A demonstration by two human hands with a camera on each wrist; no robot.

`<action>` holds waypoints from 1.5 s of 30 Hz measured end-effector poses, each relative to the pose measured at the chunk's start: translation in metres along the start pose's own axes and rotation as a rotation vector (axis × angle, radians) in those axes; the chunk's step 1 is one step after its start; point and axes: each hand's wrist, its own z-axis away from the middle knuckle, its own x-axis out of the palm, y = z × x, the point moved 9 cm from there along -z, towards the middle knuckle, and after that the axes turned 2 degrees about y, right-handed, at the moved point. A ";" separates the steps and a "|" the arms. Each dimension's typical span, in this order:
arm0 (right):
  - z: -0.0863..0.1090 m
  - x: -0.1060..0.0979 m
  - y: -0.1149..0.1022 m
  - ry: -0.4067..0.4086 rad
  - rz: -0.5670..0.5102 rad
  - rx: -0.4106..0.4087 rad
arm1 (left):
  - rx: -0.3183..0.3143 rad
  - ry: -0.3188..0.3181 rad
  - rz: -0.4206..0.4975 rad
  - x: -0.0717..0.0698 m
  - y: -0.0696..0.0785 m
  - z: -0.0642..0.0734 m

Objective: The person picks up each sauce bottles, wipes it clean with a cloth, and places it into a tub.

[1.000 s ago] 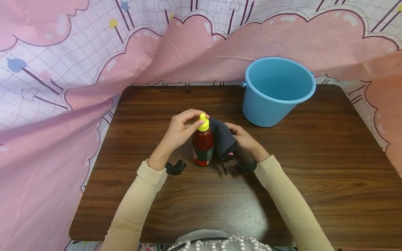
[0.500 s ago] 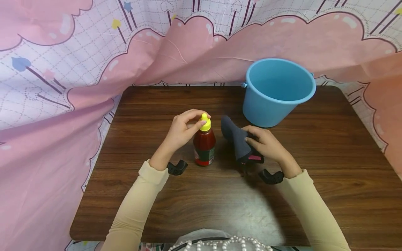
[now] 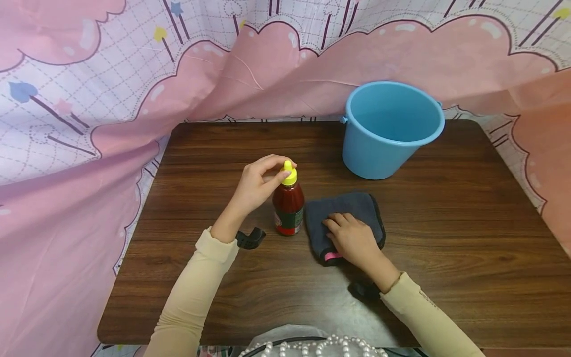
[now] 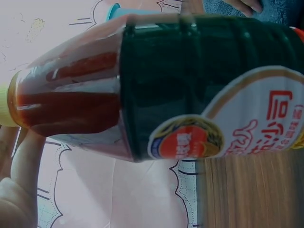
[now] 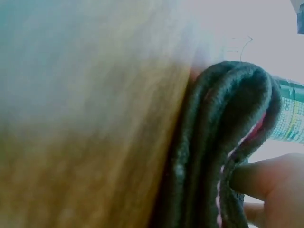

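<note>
My left hand [image 3: 257,182] pinches the yellow cap of a red sauce bottle [image 3: 289,202], which stands upright near the middle of the table. In the left wrist view the bottle [image 4: 76,97] fills most of the picture, its dark green label facing the camera. To its right, a folded dark grey cloth [image 3: 359,206] with black edging and a pink tag lies on the table. My right hand [image 3: 356,244] rests on top of this cloth, fingers bent loosely. Seen from the right wrist, fingertips press at the layered folds of the cloth [image 5: 190,152].
A light blue bucket [image 3: 372,156] stands at the back right of the wooden table [image 3: 214,148]. Pink and white patterned fabric [image 3: 267,64] hangs behind the table and down its left side. Black camera mounts [image 3: 251,239] are on both wrists.
The cloth has moved from the bottle's right side out to the right and now lies flat on the table, nearer me. My left hand has stayed on the cap, and the bottle has not moved.
</note>
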 end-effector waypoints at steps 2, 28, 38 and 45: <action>0.000 0.002 -0.001 -0.026 -0.003 0.013 | 0.009 0.004 0.004 0.000 0.000 0.000; -0.029 -0.160 0.212 0.567 -0.164 0.687 | -0.040 0.019 -0.016 -0.003 0.002 0.010; -0.037 -0.157 0.272 0.425 -0.176 0.875 | 0.001 -0.004 0.010 0.005 0.005 0.004; -0.044 -0.133 0.284 0.281 -0.234 0.896 | -0.005 -0.001 0.012 0.004 0.004 0.003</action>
